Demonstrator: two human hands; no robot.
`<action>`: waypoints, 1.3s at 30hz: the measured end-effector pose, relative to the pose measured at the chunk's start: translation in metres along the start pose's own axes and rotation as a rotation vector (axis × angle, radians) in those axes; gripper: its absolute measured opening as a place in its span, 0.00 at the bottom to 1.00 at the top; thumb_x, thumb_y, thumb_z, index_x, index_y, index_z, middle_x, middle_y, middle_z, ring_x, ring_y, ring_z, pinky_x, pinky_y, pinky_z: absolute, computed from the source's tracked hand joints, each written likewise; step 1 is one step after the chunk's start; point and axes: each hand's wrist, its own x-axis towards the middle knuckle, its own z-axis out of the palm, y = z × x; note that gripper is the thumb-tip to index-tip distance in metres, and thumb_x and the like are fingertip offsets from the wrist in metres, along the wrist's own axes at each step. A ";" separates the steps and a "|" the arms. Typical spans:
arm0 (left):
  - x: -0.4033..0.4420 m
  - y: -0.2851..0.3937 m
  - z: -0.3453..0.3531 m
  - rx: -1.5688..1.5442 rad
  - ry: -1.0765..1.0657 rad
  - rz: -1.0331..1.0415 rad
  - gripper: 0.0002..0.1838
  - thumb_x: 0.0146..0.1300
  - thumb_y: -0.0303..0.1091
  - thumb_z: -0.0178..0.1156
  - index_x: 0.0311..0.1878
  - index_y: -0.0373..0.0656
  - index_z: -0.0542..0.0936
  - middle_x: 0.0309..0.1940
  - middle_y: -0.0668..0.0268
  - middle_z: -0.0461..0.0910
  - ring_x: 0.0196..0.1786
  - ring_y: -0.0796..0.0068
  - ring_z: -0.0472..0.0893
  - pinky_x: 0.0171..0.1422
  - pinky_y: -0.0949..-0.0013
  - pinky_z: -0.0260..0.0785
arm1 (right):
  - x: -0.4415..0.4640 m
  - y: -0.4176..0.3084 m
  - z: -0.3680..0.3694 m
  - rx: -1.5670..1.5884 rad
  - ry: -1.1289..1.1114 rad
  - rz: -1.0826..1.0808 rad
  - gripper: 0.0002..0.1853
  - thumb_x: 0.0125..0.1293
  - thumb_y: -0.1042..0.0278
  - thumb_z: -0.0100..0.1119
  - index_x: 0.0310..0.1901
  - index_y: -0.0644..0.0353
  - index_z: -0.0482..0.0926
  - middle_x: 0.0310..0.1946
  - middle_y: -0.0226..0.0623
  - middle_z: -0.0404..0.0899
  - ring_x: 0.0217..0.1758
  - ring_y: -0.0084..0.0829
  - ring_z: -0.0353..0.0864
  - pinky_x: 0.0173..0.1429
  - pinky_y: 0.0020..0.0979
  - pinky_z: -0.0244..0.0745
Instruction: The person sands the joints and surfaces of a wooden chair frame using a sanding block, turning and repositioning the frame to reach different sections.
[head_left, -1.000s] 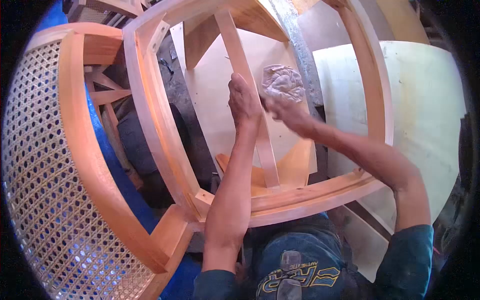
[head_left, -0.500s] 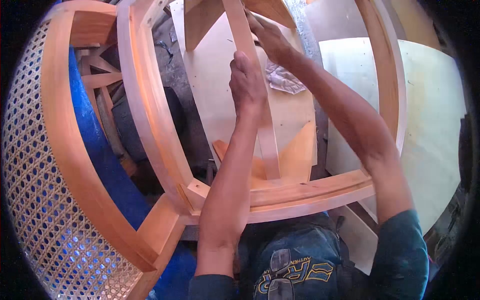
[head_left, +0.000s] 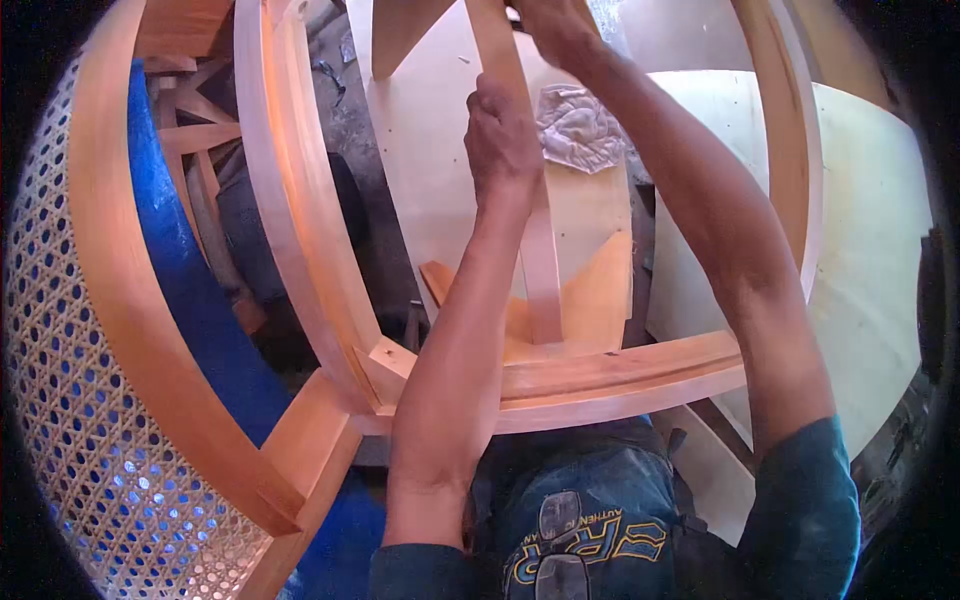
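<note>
A long pale wooden slat (head_left: 541, 260) runs up the middle of a chair-like wooden frame. My left hand (head_left: 502, 140) is closed round the slat, its thumb along the upper face. Farther up, my right hand (head_left: 556, 32) is bent against the slat's right side. The top edge of the view cuts off part of it, and whatever lies under its curled fingers is hidden. Nearest me, the frame's curved rail (head_left: 620, 375) passes below my forearms. A crumpled pale cloth (head_left: 580, 128) lies on the board just right of the slat.
A woven cane panel in a curved wooden border (head_left: 125, 270) stands at the left, with blue material (head_left: 185, 270) beside it. Curved frame members rise at left (head_left: 290, 200) and right (head_left: 790, 150). A pale board (head_left: 865, 240) lies beyond the right one.
My right hand has slid up and away along the slat, partly leaving the view. The left hand keeps its grip. The whole view has shifted slightly, and more of the cloth shows.
</note>
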 end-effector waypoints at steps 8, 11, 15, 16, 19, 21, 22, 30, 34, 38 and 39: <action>0.001 -0.001 -0.002 -0.041 -0.003 0.061 0.38 0.66 0.58 0.24 0.50 0.28 0.68 0.48 0.37 0.71 0.54 0.41 0.69 0.59 0.53 0.59 | -0.145 -0.046 0.001 0.128 -0.106 0.602 0.27 0.68 0.48 0.42 0.61 0.57 0.63 0.56 0.32 0.68 0.57 0.28 0.68 0.61 0.29 0.63; 0.002 -0.002 0.003 -0.097 0.047 0.033 0.38 0.66 0.57 0.24 0.49 0.28 0.69 0.48 0.38 0.71 0.54 0.41 0.69 0.58 0.54 0.60 | -0.211 -0.084 -0.013 0.122 -0.249 0.783 0.27 0.67 0.46 0.44 0.61 0.56 0.66 0.54 0.33 0.71 0.56 0.29 0.70 0.61 0.30 0.62; 0.007 -0.006 0.003 -0.071 0.015 0.062 0.38 0.66 0.56 0.23 0.48 0.27 0.70 0.51 0.39 0.70 0.57 0.42 0.67 0.60 0.54 0.58 | -0.227 -0.167 -0.060 -0.269 -1.032 0.733 0.15 0.67 0.60 0.48 0.48 0.59 0.77 0.42 0.34 0.79 0.52 0.31 0.75 0.59 0.30 0.65; 0.007 -0.004 0.003 -0.082 0.008 0.049 0.38 0.66 0.56 0.23 0.49 0.27 0.69 0.52 0.41 0.69 0.58 0.44 0.66 0.62 0.55 0.56 | -0.237 -0.178 -0.068 -0.326 -0.945 0.592 0.17 0.67 0.56 0.46 0.51 0.54 0.76 0.46 0.39 0.78 0.48 0.33 0.76 0.55 0.31 0.67; 0.005 -0.001 0.002 -0.108 -0.027 -0.040 0.38 0.64 0.57 0.25 0.53 0.28 0.68 0.53 0.43 0.69 0.56 0.47 0.69 0.61 0.58 0.58 | -0.275 -0.195 -0.096 -0.397 -0.356 0.369 0.15 0.68 0.62 0.45 0.53 0.55 0.75 0.49 0.40 0.76 0.54 0.34 0.72 0.57 0.32 0.66; -0.004 0.002 0.003 -0.173 -0.014 -0.067 0.38 0.64 0.57 0.26 0.54 0.28 0.68 0.52 0.43 0.70 0.55 0.48 0.70 0.60 0.58 0.59 | -0.306 -0.189 -0.112 -0.480 0.049 0.250 0.15 0.66 0.65 0.46 0.53 0.55 0.74 0.51 0.41 0.74 0.56 0.34 0.71 0.58 0.32 0.65; -0.008 0.007 0.003 -0.209 -0.001 -0.076 0.38 0.64 0.57 0.27 0.54 0.28 0.68 0.52 0.44 0.70 0.55 0.48 0.70 0.59 0.58 0.60 | -0.315 -0.188 -0.112 -0.425 0.117 0.213 0.15 0.65 0.67 0.48 0.53 0.55 0.74 0.50 0.42 0.75 0.56 0.35 0.71 0.58 0.32 0.66; -0.019 0.008 0.002 0.437 0.087 0.167 0.35 0.62 0.57 0.37 0.59 0.32 0.59 0.50 0.40 0.70 0.54 0.46 0.71 0.59 0.55 0.61 | -0.331 -0.168 -0.107 -0.745 0.140 -0.136 0.19 0.54 0.78 0.58 0.50 0.57 0.74 0.42 0.41 0.78 0.43 0.40 0.78 0.47 0.35 0.73; -0.027 -0.003 -0.002 0.566 0.065 0.141 0.36 0.61 0.56 0.42 0.59 0.31 0.55 0.49 0.38 0.71 0.53 0.43 0.72 0.58 0.54 0.62 | -0.330 -0.171 -0.110 -0.720 0.135 -0.184 0.20 0.54 0.76 0.59 0.51 0.56 0.73 0.36 0.40 0.79 0.38 0.40 0.78 0.42 0.36 0.73; -0.049 -0.017 -0.016 0.603 -0.009 0.173 0.35 0.61 0.55 0.47 0.55 0.28 0.59 0.43 0.39 0.74 0.49 0.45 0.75 0.54 0.56 0.65 | -0.330 -0.167 -0.112 -0.702 0.120 -0.265 0.19 0.57 0.71 0.58 0.51 0.55 0.72 0.34 0.41 0.78 0.37 0.41 0.78 0.42 0.38 0.72; -0.059 -0.017 -0.020 0.612 -0.082 0.165 0.34 0.61 0.53 0.49 0.53 0.27 0.61 0.42 0.40 0.75 0.48 0.47 0.76 0.53 0.57 0.66 | -0.331 -0.167 -0.113 -0.701 0.117 -0.276 0.18 0.57 0.70 0.58 0.51 0.56 0.72 0.34 0.41 0.78 0.37 0.41 0.78 0.42 0.38 0.72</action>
